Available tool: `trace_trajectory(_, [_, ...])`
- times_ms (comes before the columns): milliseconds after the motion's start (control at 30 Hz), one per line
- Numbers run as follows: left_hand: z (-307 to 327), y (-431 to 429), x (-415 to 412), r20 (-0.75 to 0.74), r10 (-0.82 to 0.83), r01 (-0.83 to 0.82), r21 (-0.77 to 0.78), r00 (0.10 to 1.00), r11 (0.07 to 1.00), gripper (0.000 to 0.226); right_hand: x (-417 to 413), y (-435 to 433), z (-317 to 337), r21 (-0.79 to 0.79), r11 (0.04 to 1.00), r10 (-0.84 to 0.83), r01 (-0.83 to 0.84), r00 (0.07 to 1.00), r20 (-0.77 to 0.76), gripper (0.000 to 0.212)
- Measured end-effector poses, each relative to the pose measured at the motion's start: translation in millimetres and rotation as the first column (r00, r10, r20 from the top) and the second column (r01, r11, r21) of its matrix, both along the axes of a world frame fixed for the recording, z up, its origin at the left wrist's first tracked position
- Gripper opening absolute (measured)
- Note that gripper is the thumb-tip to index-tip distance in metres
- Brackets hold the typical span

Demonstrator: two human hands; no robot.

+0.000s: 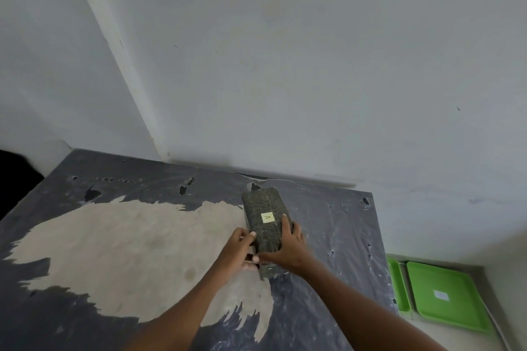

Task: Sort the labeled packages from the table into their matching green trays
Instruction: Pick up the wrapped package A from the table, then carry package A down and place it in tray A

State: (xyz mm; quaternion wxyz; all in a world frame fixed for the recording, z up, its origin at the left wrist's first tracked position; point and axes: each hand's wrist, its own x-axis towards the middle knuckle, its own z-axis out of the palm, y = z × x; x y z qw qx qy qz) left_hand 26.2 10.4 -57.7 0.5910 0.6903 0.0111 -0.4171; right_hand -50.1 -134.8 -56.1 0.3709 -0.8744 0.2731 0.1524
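Your right hand (289,251) lies over the near half of the package (266,229), fingers spread and curled across its top and right side, thumb stretched along the near lower edge. Your left hand (238,252) presses against the package's left side, thumb hooked onto the top face and fingers bent in below; whether they reach under it you cannot tell. Both hands are clamped on the package from opposite sides.

The package is a dark, patterned oblong just right of the frame's centre, its long axis running away from you, with a small yellow label (267,218) marked "A" showing between your hands. It sits on or just above the table (114,251); contact is hidden by your hands.

The table's right edge runs down the frame just right of your right forearm, and its far edge meets the wall (313,65) close behind the package. Left of the package the worn, peeling tabletop is open.

In the lower right of the frame, beyond the table's edge and lower down, lie two green trays: a wide tray (445,298) with a pale tag (441,295) whose writing is unreadable, and a narrow sliver of another tray (397,285) just beside it.
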Motion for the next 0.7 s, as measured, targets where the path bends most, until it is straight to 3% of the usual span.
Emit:
trace_trajectory(67, [0.2, 3.2, -0.2, -0.082, -0.015, 0.011, -0.054, 0.997, 0.998, 0.028, -2.9, -2.4, -3.1, -0.091, 0.994, 0.052, -0.054, 0.998, -0.026, 0.143])
trace_trajectory(133, [-0.6, 8.3, 2.2, -0.074, -0.112, 0.112, -0.013, 0.991, 0.994, 0.030, -5.2, -6.1, -4.8, -0.196, 0.974, 0.108, -0.118, 0.992, -0.058, 0.141])
trace_trajectory(233, [-1.9, 12.9, 7.7, 0.145, -0.364, 0.315, 0.278, 0.920, 0.907, 0.021, -10.1, -14.2, -6.0, -0.309, 0.927, 0.201, -0.213, 0.977, -0.071, 0.138])
trace_trajectory(300, [-1.3, 12.2, 17.4, 0.427, -0.523, 0.262, 0.533, 0.738, 0.805, 0.011, -16.4, -20.8, -9.3, -0.367, 0.879, 0.304, -0.303, 0.951, -0.055, 0.137])
trace_trajectory(333, [0.7, 11.8, 23.4, 0.546, -0.588, 0.216, 0.596, 0.597, 0.773, 0.008, -20.5, -24.7, -11.4, -0.386, 0.854, 0.360, -0.350, 0.932, -0.047, 0.136])
trace_trajectory(367, [2.8, 11.1, 30.1, 0.627, -0.650, 0.195, 0.639, 0.429, 0.745, 0.021, -24.3, -28.9, -13.6, -0.400, 0.828, 0.414, -0.393, 0.910, -0.038, 0.135])
trace_trajectory(433, [6.0, 11.1, 45.6, 0.614, -0.784, 0.250, 0.747, 0.092, 0.616, 0.071, -31.5, -37.4, -16.9, -0.433, 0.768, 0.512, -0.471, 0.858, -0.025, 0.133])
trace_trajectory(500, [7.5, 10.3, 58.9, 0.472, -0.866, 0.280, 0.864, -0.166, 0.417, 0.113, -36.4, -45.1, -17.1, -0.462, 0.697, 0.599, -0.549, 0.799, -0.045, 0.132])
trace_trajectory(533, [7.4, 9.3, 62.9, 0.398, -0.885, 0.270, 0.903, -0.242, 0.333, 0.125, -38.1, -48.2, -16.4, -0.465, 0.665, 0.633, -0.584, 0.771, -0.063, 0.133])
trace_trajectory(600, [3.6, 6.4, 64.3, 0.309, -0.901, 0.274, 0.934, -0.304, 0.228, 0.133, -40.7, -53.2, -14.8, -0.469, 0.613, 0.682, -0.636, 0.726, -0.092, 0.133])
trace_trajectory(700, [-5.9, 4.8, 53.2, 0.310, -0.893, 0.308, 0.928, -0.327, 0.210, 0.129, -44.5, -58.0, -12.6, -0.474, 0.581, 0.710, -0.662, 0.697, -0.103, 0.131])
